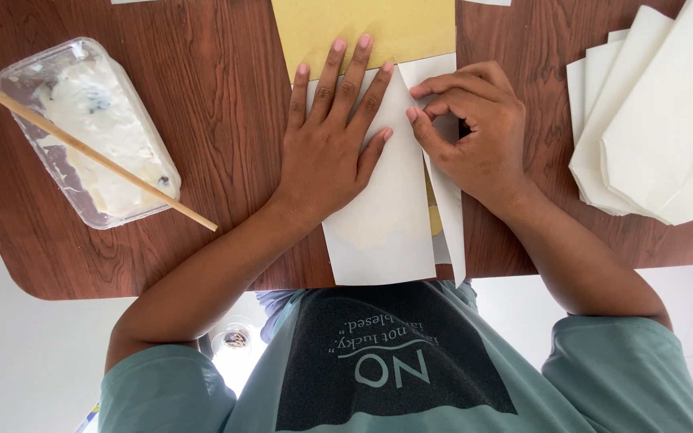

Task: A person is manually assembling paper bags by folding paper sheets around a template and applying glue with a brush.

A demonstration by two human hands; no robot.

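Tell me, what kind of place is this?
Probably a small home or workshop craft table for paper-bag making: a tub of white paste with a stick, folded paper under both hands, and a stack of finished pieces.

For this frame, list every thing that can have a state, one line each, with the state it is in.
White paper sheet: partly folded, flat on the table, pressed down.
Left hand: fingers spread, palm flat on the sheet.
Right hand: fingertips pinching the sheet's folded edge.
Plastic tub: lidless, holding white paste.
Wooden stick: lying across the tub.
Stack of folded white papers: piled, untouched.
Yellow sheet: flat under the white sheet.
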